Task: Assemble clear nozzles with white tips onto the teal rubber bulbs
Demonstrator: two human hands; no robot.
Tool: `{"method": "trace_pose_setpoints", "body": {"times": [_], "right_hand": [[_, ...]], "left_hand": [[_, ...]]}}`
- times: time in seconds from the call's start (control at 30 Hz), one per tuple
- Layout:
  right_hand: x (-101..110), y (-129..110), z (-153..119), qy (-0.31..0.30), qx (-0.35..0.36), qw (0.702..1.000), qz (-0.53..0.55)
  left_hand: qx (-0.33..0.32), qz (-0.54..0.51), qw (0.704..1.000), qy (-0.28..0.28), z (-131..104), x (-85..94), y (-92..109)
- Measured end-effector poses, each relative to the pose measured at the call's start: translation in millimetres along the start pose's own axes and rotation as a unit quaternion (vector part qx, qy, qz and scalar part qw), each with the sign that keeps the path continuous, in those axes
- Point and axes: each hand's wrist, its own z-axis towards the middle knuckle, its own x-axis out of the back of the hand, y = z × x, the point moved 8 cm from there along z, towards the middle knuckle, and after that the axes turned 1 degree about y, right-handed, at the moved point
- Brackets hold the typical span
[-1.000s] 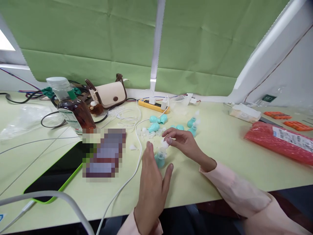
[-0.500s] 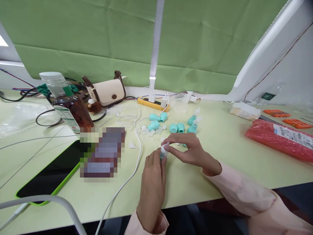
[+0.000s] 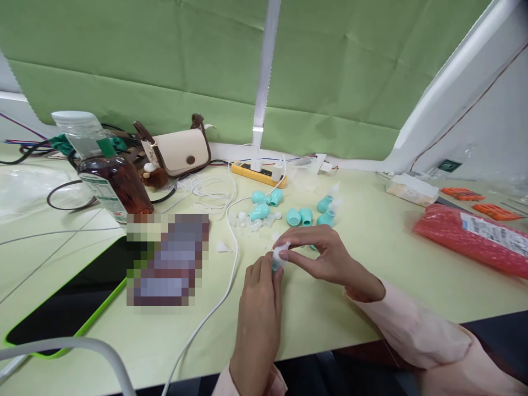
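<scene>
Between my two hands, near the middle of the table, is a small piece with a white pointed top (image 3: 281, 253) and a teal lower part. The fingers of my left hand (image 3: 259, 302) are closed round its lower part. My right hand (image 3: 324, 253) pinches the white top between thumb and forefinger. Beyond them lie several teal bulb-shaped pieces (image 3: 259, 212), some with open ends. Two teal pieces with clear pointed tops (image 3: 325, 219) are at the right of this group. Small translucent white parts (image 3: 256, 224) are scattered beside the bulbs, and a white cone (image 3: 223, 247) lies to the left.
On the left are a green-edged phone (image 3: 70, 297), a blurred-out object (image 3: 173, 264), a brown bottle (image 3: 119, 184) and a cream bag (image 3: 177, 151). A white cable (image 3: 225, 294) runs left of my hands. A yellow power strip (image 3: 258, 174) and red package (image 3: 474, 236) lie farther off.
The camera view has shifted slightly. The white top now tilts more to the right, with my right fingers still on it. My left hand keeps its hold.
</scene>
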Motion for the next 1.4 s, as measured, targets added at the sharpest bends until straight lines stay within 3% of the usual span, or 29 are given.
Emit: {"method": "trace_pose_setpoints", "body": {"times": [0.37,0.6,0.77,0.87,0.97,1.03,1.13,1.23,1.4], "right_hand": [[3,-15,4,-0.104,0.031,0.984,-0.139],[5,-23,7,-0.133,0.030,0.980,-0.143],[3,-19,10,-0.110,0.003,0.989,-0.103],[0,3,8,-0.054,-0.074,0.996,-0.014],[-7,30,-4,0.003,-0.179,0.975,0.132],[-13,38,-12,0.020,-0.211,0.956,0.202],[-15,39,-19,0.054,-0.214,0.945,0.240],[-13,40,-21,0.087,-0.203,0.944,0.246],[-11,39,-18,0.068,-0.196,0.945,0.253]], "left_hand": [[-0.018,0.047,0.999,-0.015,1,-5.0,3],[-0.044,0.073,0.996,-0.006,3,-6.6,7],[-0.020,0.045,0.999,-0.014,2,-4.3,5],[-0.004,0.002,1.000,0.001,0,1.3,4],[-0.002,-0.012,1.000,0.022,-2,6.8,6],[-0.006,-0.030,0.998,0.046,-3,11.4,9],[0.012,-0.068,0.997,0.046,-4,11.3,7],[0.050,-0.048,0.998,0.006,-4,2.4,0],[0.012,0.029,0.999,-0.015,-6,-5.6,3]]}}
